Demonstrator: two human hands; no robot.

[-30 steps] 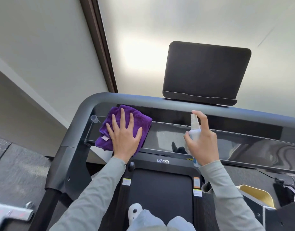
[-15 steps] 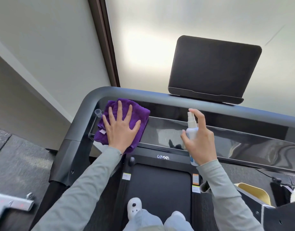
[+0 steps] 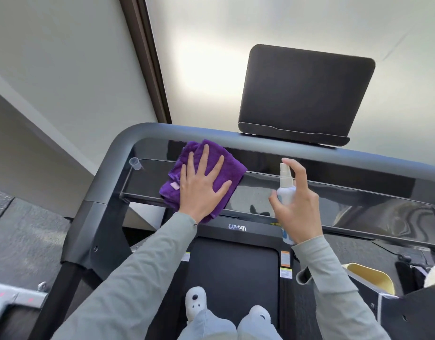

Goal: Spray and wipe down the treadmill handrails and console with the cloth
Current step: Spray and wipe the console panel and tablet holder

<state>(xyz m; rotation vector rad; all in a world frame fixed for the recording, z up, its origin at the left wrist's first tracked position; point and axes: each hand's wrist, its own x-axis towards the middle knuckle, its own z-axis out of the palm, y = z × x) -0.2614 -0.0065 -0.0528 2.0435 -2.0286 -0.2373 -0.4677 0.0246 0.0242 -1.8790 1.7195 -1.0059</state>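
A folded purple cloth (image 3: 228,168) lies on the glossy black treadmill console (image 3: 373,207), left of its middle. My left hand (image 3: 201,190) presses flat on the cloth with fingers spread. My right hand (image 3: 297,207) grips a small white spray bottle (image 3: 285,190) upright over the console's centre, index finger on the nozzle top. A grey handrail (image 3: 147,136) curves around the console's far and left sides. A fine misted patch shows on the console between cloth and bottle.
A black tablet holder (image 3: 304,94) stands on the far rail. A small clear cap (image 3: 135,163) sits at the console's left corner. The treadmill belt (image 3: 233,273) and my white shoes lie below. A black box with a yellow liner (image 3: 373,278) stands at the lower right.
My left hand has slid the cloth to the right along the console, away from the clear cap. The right hand keeps the bottle in nearly the same spot.
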